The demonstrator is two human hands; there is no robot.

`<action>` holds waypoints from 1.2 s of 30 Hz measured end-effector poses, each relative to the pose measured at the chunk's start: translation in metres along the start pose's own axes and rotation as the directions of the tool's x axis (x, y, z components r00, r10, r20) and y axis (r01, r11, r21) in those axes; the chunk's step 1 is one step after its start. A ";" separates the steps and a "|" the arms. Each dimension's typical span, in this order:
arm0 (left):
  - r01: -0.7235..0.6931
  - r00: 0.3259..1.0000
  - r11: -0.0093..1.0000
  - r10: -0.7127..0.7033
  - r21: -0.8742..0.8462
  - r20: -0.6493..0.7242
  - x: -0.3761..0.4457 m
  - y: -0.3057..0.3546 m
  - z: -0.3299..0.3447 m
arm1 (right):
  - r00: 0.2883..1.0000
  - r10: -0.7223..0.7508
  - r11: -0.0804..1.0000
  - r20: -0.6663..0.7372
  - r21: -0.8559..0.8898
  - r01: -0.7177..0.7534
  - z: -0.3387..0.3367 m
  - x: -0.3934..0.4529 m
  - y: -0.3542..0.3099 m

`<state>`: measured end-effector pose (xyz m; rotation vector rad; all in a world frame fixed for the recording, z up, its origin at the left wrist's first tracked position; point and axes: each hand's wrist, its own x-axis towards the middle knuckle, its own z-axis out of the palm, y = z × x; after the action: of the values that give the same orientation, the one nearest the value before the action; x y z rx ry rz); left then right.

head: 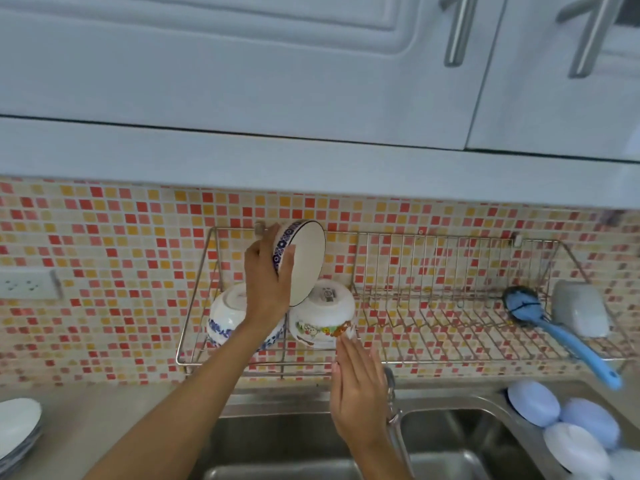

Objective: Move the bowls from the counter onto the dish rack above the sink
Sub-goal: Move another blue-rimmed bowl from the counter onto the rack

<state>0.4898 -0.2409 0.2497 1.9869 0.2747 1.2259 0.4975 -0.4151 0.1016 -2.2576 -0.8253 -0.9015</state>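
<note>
**Left hand holds a bowl on edge above the rack; right hand open below**

The left hand (266,282) is raised with the forearm extended up and away from the person, reaching over the left end of the dish rack (433,327). Its fingers are closed around the rim of a blue-patterned bowl (304,261), thumb on the inner face, remaining fingers behind the outer wall. The bowl is tilted on edge, its opening facing right, and sits above and between two bowls already on the rack.

The right hand (358,393) is lower and nearer, in front of the rack's near rail and above the sink (450,441). It is flat and open, fingers extended together and pointing up toward the rack, and holds nothing. Its fingertips lie just below the floral bowl (323,317); contact cannot be confirmed.

On the rack's left section, a blue-and-white bowl (225,317) rests upside down, partly hidden by the left forearm. The floral bowl rests upside down just to its right. At the far right of the rack lie a blue brush (554,327) and a grey container (581,310).

A stack of plates (19,427) stands on the counter (104,417) at the near left. Pale bowls (561,420) lie at the right of the sink.
</note>
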 end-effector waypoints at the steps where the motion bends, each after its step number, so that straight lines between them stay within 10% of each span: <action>1: -0.045 0.999 0.998 0.045 0.034 -0.016 0.000 -0.002 0.003 | 1.000 -0.008 1.000 -0.025 0.014 0.008 0.003 0.000 0.001; 7: -0.305 0.952 0.901 0.284 0.309 0.113 0.004 -0.013 0.015 | 0.987 -0.051 0.998 -0.149 0.040 0.057 0.010 0.000 0.004; 14: -0.682 0.731 0.585 0.524 0.439 0.438 -0.006 -0.036 0.033 | 0.984 -0.038 0.999 -0.173 0.031 0.044 0.010 0.001 0.001; 36: -0.730 0.662 0.551 0.421 0.405 0.620 -0.024 -0.045 0.032 | 0.995 -0.011 0.996 -0.098 -0.088 0.002 0.000 0.002 -0.007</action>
<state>0.5129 -0.2391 0.1949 3.0865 -0.3380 1.0576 0.4935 -0.4095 0.1051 -2.2661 -0.7628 -1.0616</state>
